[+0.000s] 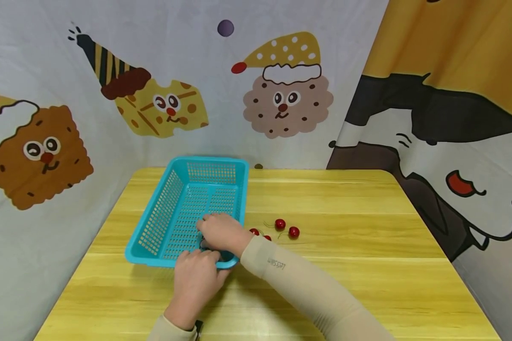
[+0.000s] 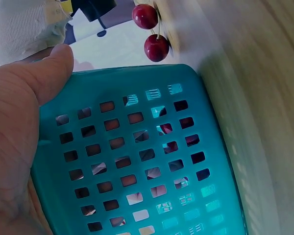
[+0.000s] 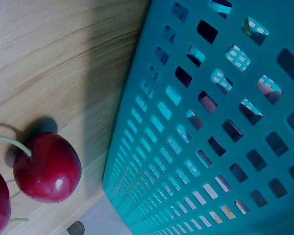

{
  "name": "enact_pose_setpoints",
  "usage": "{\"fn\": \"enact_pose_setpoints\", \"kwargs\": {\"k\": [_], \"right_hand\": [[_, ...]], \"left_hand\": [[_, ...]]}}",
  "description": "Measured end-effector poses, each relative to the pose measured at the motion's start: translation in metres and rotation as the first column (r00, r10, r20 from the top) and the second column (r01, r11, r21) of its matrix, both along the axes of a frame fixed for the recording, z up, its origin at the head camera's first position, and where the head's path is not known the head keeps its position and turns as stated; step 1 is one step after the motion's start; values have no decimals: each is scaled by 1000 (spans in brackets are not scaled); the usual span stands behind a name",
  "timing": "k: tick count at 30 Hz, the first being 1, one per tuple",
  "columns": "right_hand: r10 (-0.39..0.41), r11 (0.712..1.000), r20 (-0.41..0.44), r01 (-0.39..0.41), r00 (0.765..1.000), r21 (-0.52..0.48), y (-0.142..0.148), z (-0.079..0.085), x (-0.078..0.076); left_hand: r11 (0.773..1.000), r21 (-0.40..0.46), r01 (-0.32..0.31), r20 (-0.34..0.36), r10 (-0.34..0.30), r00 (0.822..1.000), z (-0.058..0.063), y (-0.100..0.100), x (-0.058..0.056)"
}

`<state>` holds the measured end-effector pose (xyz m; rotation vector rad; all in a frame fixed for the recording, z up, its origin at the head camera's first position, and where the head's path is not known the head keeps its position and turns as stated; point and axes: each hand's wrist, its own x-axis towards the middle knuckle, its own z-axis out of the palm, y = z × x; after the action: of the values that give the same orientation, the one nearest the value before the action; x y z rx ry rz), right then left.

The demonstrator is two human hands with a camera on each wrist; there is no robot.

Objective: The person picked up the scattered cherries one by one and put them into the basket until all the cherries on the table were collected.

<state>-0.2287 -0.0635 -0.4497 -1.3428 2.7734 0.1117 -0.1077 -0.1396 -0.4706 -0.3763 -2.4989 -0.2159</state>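
Observation:
A turquoise plastic basket (image 1: 153,227) with a grid of holes stands on the table. My left hand (image 1: 196,279) grips its near rim, fingers over the edge and thumb on the outer side; the left wrist view shows this hand (image 2: 19,127) at the basket's outer wall (image 2: 132,78). My right hand (image 1: 226,232) reaches over the right rim into the near right corner, its fingertips largely hidden. Dark red shows through the holes near there in the left wrist view. I cannot tell what the right hand holds. Several red cherries (image 1: 280,224) with green stems lie right of the basket.
The light wooden table (image 1: 358,227) extends right of the cherries and in front of the basket. A cloth backdrop (image 1: 222,94) with cartoon biscuits hangs behind it. My right sleeve (image 1: 307,284) crosses the table just in front of the cherries.

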Motion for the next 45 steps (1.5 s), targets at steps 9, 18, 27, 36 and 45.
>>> {"fn": "enact_pose_setpoints", "kwargs": {"k": [9, 18, 27, 36, 45], "right_hand": [[2, 1000, -4, -2, 1000, 5, -1, -1, 1], [-9, 1000, -1, 9, 1000, 2, -2, 0, 2], [-7, 1000, 4, 7, 1000, -2, -2, 0, 1], [16, 1000, -20, -17, 1000, -18, -2, -2, 0], [42, 996, -25, -44, 999, -80, -1, 0, 0]], "left_hand": [[1000, 7, 0, -6, 0, 1000, -1, -1, 1], [1000, 18, 2, -24, -2, 1000, -1, -2, 0], [1000, 19, -2, -24, 3, 1000, -1, -2, 0], [1000, 24, -7, -28, 8, 1000, -1, -2, 0], [1000, 30, -3, -44, 4, 999, -3, -3, -1]]}}
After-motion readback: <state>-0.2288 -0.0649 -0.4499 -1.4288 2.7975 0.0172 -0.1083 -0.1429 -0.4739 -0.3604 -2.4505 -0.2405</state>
